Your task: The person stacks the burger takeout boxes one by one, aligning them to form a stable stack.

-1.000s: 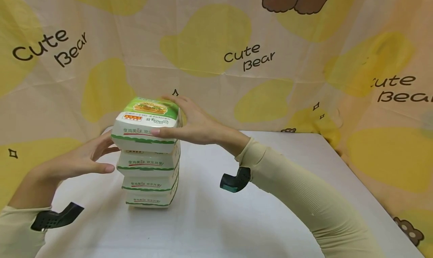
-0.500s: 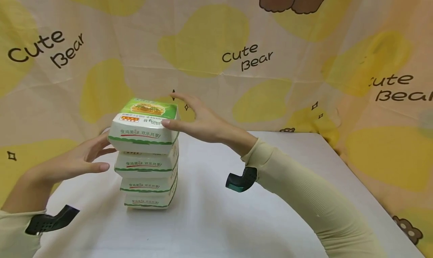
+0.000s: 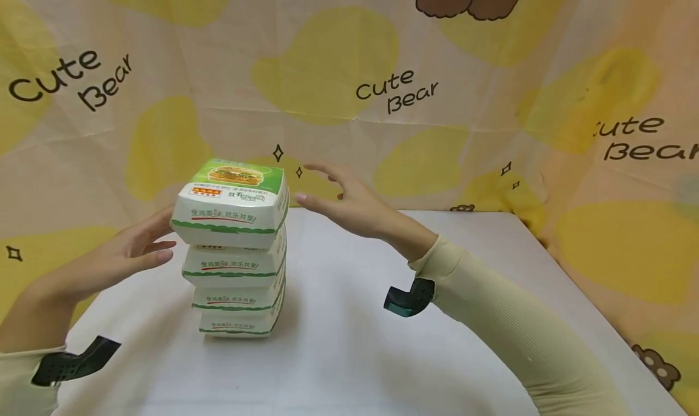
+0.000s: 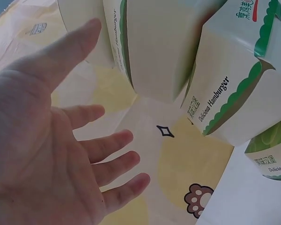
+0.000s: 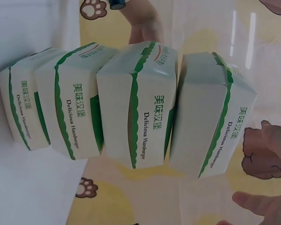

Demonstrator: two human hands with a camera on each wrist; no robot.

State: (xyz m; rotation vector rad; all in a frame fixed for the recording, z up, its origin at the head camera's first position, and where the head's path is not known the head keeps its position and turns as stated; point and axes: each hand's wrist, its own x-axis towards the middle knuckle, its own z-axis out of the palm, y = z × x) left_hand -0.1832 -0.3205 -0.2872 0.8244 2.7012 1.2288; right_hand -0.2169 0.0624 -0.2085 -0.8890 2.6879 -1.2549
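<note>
Several white-and-green hamburger boxes stand in one upright stack on the table, left of centre in the head view. The top box [image 3: 229, 207] carries a burger picture on its green lid and sits slightly askew on the box below [image 3: 232, 264]. My left hand [image 3: 122, 255] is beside the stack's left side; in the left wrist view its fingers [image 4: 114, 143] are spread and hold nothing. To the right of the top box, my right hand [image 3: 355, 204] hovers with a gap to it, fingers extended. The right wrist view shows the stack sideways, the bottom box [image 5: 28, 101] on the table.
A white table [image 3: 355, 319] lies under the stack. Behind and at the sides hangs a yellow-patterned cloth [image 3: 327, 70] with printed bears and "Cute Bear" lettering. Dark wrist devices [image 3: 409, 298] are worn on both sleeves.
My right hand has let go of the top box and drawn away to the right. The left hand has shifted slightly left. The stack stays standing.
</note>
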